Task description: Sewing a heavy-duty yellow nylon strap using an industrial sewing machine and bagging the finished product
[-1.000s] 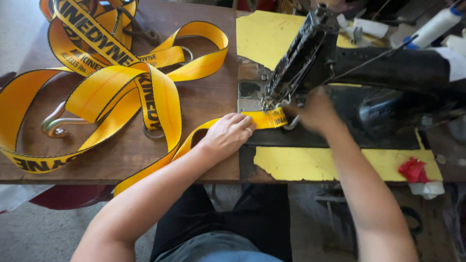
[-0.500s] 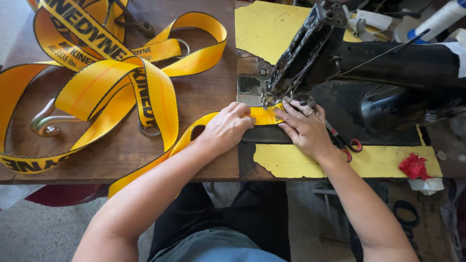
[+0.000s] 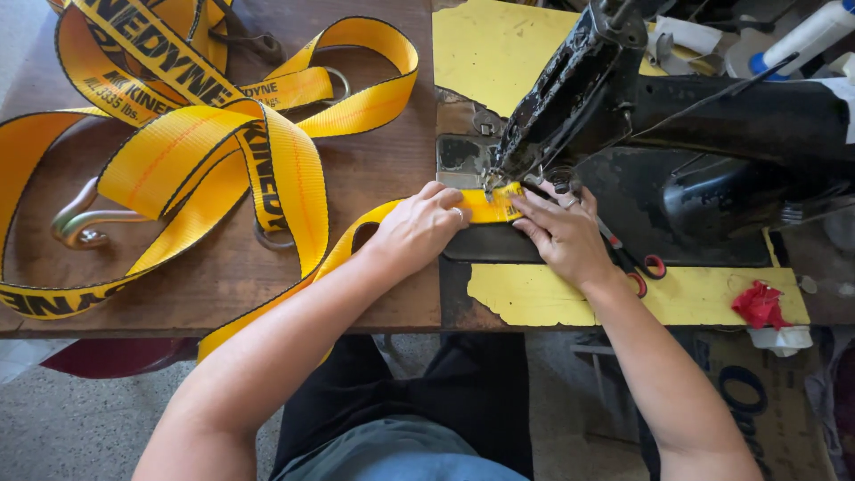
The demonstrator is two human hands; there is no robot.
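Note:
A long yellow webbing strap [image 3: 294,160] with black lettering lies in loops over the wooden table [image 3: 374,294]. Its end [image 3: 492,207] runs under the foot of a black sewing machine [image 3: 623,116]. My left hand [image 3: 419,230] lies flat on the strap just left of the needle and presses it down. My right hand [image 3: 563,233] rests on the machine bed to the right of the needle, its fingertips touching the strap end. A metal hook [image 3: 82,223] hangs on the strap at the far left.
Scissors with red handles [image 3: 637,263] lie under my right wrist. A red scrap [image 3: 759,305] sits at the table's right front edge on a yellow painted patch [image 3: 534,298]. A white bottle [image 3: 797,40] stands behind the machine. My dark trousers fill the space below the table edge.
My right hand came down from beside the machine head onto the bed and now touches the strap end. My left hand stayed on the strap and shifted slightly toward the needle.

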